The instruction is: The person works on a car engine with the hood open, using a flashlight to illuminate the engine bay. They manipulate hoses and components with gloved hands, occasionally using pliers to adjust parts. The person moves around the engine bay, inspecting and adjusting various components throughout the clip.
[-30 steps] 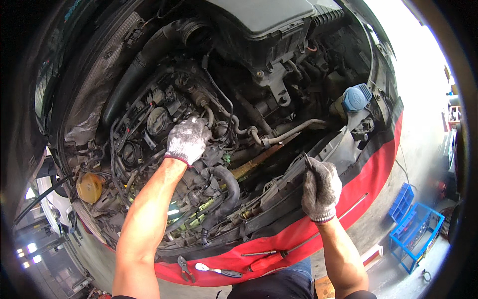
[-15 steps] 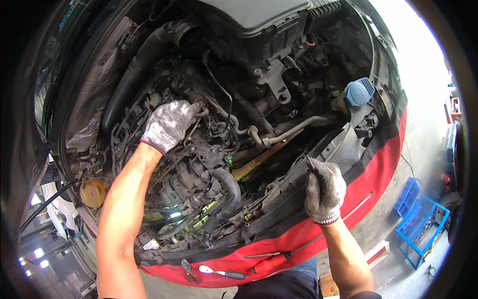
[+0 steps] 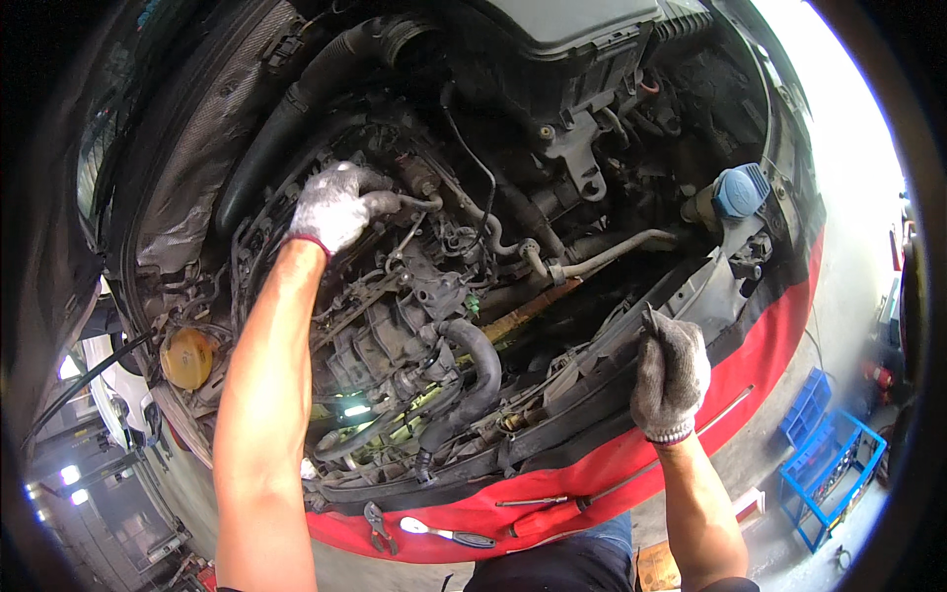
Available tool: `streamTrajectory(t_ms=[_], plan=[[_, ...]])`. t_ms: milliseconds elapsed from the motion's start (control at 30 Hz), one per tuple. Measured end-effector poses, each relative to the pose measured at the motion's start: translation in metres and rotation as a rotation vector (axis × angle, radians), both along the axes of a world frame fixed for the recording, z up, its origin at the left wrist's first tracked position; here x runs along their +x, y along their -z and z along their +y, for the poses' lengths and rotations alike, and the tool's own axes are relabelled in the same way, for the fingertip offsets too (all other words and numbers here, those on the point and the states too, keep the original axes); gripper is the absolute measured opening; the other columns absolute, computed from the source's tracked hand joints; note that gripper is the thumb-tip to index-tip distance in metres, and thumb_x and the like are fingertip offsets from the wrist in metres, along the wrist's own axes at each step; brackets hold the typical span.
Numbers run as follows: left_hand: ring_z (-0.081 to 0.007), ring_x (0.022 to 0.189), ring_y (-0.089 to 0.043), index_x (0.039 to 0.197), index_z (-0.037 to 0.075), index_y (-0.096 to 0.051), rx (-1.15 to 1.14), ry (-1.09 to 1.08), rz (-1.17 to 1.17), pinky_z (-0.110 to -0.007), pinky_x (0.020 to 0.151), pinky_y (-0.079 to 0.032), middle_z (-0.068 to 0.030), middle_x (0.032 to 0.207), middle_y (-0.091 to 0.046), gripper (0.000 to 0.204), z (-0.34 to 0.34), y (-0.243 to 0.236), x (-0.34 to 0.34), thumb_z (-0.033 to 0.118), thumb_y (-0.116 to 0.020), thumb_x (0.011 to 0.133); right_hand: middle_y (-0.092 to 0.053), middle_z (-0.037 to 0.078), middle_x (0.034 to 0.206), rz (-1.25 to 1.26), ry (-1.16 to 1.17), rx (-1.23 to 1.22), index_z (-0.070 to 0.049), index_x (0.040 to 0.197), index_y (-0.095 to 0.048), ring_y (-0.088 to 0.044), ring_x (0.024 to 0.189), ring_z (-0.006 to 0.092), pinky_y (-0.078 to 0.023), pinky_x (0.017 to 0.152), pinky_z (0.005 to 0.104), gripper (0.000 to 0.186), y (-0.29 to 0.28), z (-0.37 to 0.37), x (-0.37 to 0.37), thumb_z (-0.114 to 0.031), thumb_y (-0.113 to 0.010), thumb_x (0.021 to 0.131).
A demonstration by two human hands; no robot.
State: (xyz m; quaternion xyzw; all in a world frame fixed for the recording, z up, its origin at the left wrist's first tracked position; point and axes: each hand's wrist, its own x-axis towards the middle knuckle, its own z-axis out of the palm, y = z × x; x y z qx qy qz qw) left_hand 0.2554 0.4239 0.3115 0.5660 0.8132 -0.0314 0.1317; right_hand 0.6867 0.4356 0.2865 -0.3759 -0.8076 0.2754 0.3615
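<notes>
My left hand (image 3: 340, 207), in a whitish work glove, is closed over the upper left of the engine (image 3: 380, 345). From its thumb and fingertips a short dark piece runs to the bend of a metal pipe (image 3: 434, 203); I cannot make out whether it is part of the pipe. My right hand (image 3: 671, 380), in a grey knit glove, is closed above the front edge of the engine bay. Between its thumb and forefinger a thin dark tip (image 3: 648, 316) sticks up; its kind cannot be told. A thick black hose (image 3: 478, 360) curves between the hands.
A red fender cover (image 3: 612, 483) drapes the front edge, with pliers (image 3: 379, 528), a ratchet (image 3: 444, 533) and a red-handled screwdriver (image 3: 547, 518) on it. A yellow cap (image 3: 187, 358) and a blue cap (image 3: 740, 190) flank the bay. A blue rack (image 3: 838, 474) stands on the floor.
My left hand has drawn back leftward from the pipe's bend, which now shows. My right hand keeps its closed grip. The whole view has shifted slightly.
</notes>
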Motion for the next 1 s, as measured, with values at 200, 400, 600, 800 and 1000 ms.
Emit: streamTrajectory(t_ms=[200, 400, 600, 800, 1000], plan=[[-0.0354, 0.115, -0.061, 0.117, 0.011, -0.072, -0.053, 0.074, 0.008, -0.044, 0.101, -0.047, -0.0162, 0.115, -0.068, 0.036, -0.007, -0.002, -0.019, 0.034, -0.066, 0.090, -0.068, 0.018, 0.098, 0.002, 0.001, 0.030, 0.000, 0.113, -0.066, -0.066, 0.083, 0.0357, -0.053, 0.073, 0.0410, 0.027, 0.003, 0.001, 0.002, 0.002, -0.062, 0.086], [-0.0385, 0.118, -0.060, 0.135, 0.006, -0.056, -0.034, -0.126, 0.150, -0.048, 0.100, -0.048, -0.0213, 0.119, -0.066, 0.061, -0.026, -0.006, -0.010, 0.047, -0.066, 0.091, -0.068, 0.018, 0.095, 0.011, -0.004, 0.042, 0.000, 0.113, -0.065, -0.065, 0.079, 0.0355, -0.053, 0.070, 0.0403, 0.027, 0.002, 0.001, -0.001, 0.002, -0.062, 0.086], [-0.0346, 0.106, -0.066, 0.109, 0.013, -0.074, 0.216, -0.327, 0.058, -0.044, 0.094, -0.051, -0.0173, 0.108, -0.071, 0.036, -0.036, 0.022, 0.017, 0.040, -0.072, 0.085, -0.067, 0.018, 0.092, 0.001, 0.007, 0.068, 0.001, 0.113, -0.065, -0.064, 0.077, 0.0347, -0.052, 0.068, 0.0402, 0.027, 0.001, 0.001, -0.003, 0.003, -0.062, 0.086], [-0.0338, 0.100, -0.066, 0.106, 0.008, -0.071, 0.185, -0.106, 0.348, -0.046, 0.087, -0.053, -0.0164, 0.100, -0.069, 0.028, -0.039, 0.036, 0.027, 0.030, -0.062, 0.092, -0.065, 0.018, 0.089, -0.005, 0.015, 0.073, 0.001, 0.114, -0.065, -0.063, 0.077, 0.0346, -0.052, 0.068, 0.0402, 0.028, -0.001, -0.002, -0.011, 0.003, -0.062, 0.086], [-0.0303, 0.097, -0.065, 0.128, 0.004, -0.063, 0.129, 0.111, 0.448, -0.046, 0.086, -0.054, -0.0152, 0.101, -0.066, 0.044, -0.065, 0.053, 0.033, 0.004, -0.056, 0.086, -0.066, 0.018, 0.090, -0.023, 0.021, 0.047, 0.002, 0.114, -0.065, -0.063, 0.077, 0.0347, -0.051, 0.068, 0.0407, 0.027, -0.001, -0.001, -0.005, 0.003, -0.061, 0.087]])
